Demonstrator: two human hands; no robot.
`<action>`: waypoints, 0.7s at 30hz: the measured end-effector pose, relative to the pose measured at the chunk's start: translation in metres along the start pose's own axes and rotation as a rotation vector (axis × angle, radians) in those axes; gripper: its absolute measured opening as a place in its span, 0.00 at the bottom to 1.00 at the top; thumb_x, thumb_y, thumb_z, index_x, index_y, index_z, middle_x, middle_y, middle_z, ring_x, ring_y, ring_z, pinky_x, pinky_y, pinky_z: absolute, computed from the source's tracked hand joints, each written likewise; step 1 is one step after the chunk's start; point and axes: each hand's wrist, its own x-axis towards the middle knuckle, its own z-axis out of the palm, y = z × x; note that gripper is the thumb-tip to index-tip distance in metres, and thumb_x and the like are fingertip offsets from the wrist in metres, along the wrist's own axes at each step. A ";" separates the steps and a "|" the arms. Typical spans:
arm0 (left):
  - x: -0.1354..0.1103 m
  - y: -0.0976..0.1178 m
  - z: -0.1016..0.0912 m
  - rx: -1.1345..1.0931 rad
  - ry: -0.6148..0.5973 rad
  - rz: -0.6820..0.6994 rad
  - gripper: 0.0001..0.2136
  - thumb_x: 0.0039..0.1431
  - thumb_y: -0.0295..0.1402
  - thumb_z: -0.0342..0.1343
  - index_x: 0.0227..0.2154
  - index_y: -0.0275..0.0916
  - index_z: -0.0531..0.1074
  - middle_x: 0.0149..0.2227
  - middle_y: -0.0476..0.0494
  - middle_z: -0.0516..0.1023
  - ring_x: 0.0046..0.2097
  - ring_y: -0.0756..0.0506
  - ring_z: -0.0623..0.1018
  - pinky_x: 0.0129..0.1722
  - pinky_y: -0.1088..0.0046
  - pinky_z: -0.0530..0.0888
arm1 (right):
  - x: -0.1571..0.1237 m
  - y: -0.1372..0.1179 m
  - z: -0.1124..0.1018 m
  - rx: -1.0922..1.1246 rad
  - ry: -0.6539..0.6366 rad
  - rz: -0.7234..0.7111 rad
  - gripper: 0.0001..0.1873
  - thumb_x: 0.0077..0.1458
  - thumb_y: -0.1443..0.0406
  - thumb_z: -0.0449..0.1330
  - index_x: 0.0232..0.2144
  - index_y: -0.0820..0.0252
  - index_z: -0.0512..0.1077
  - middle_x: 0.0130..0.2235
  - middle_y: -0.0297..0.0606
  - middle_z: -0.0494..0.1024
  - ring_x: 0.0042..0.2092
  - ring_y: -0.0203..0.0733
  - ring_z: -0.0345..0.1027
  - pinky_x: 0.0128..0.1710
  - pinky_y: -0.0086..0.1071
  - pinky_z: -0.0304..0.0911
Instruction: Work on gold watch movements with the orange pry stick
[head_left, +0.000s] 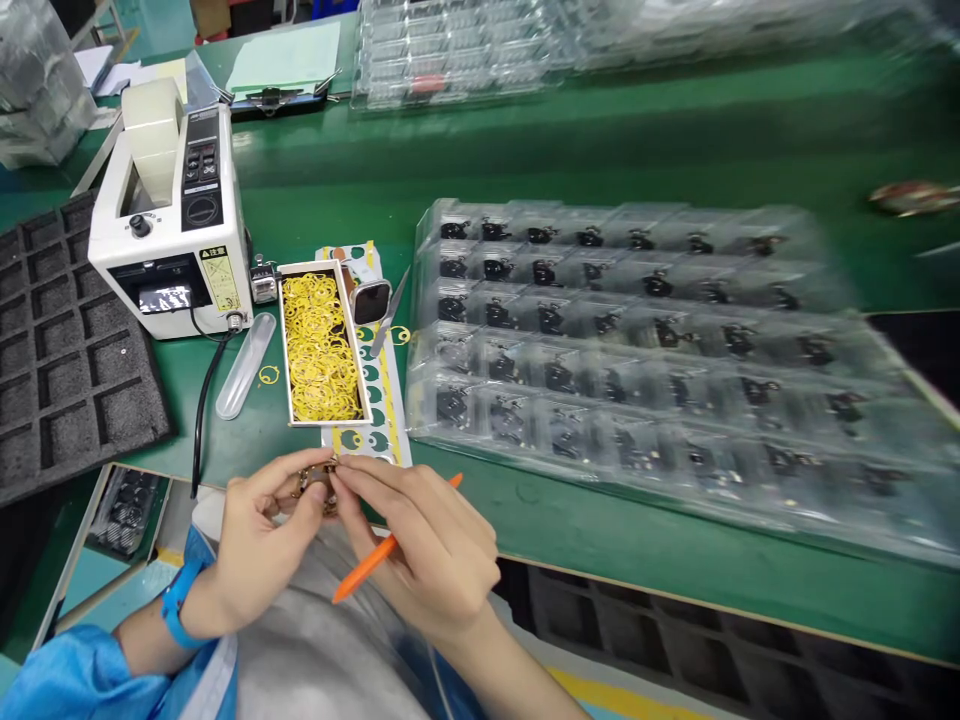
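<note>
My left hand (262, 530) pinches a small brown-and-gold ring-shaped part (328, 492) between thumb and fingers, close to my body at the table's front edge. The fingertips of my right hand (427, 545) meet at that same part. Tucked in my right hand is a thin orange pointed stick (364, 572), slanting across below the palm. Just beyond both hands stands a white box (367, 405) full of thin yellow rings (319, 345). Beneath it lies a sheet with yellow die-cut pieces (379, 395), partly covered by the box.
A white tape dispenser (169, 280) stands at left, beside a black foam tray (112, 410). Clear plastic trays (555, 400) of small black parts fill the right. A smartwatch (371, 302), a blade (390, 315) and a clear plastic piece (247, 368) lie near the box.
</note>
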 end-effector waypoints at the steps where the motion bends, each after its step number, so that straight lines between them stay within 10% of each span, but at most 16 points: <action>1: 0.000 0.000 0.000 0.002 0.002 0.014 0.09 0.59 0.30 0.63 0.42 0.37 0.82 0.34 0.46 0.87 0.36 0.47 0.86 0.37 0.79 0.83 | 0.000 0.001 0.000 -0.008 -0.002 -0.017 0.07 0.59 0.76 0.61 0.38 0.64 0.73 0.32 0.45 0.84 0.30 0.41 0.76 0.27 0.32 0.69; 21: -0.001 -0.003 0.002 0.141 0.075 0.119 0.11 0.58 0.23 0.59 0.41 0.38 0.81 0.38 0.48 0.87 0.39 0.50 0.86 0.40 0.87 0.79 | -0.003 0.000 0.006 -0.034 0.009 -0.040 0.06 0.60 0.76 0.60 0.38 0.64 0.73 0.32 0.46 0.84 0.29 0.40 0.76 0.28 0.32 0.70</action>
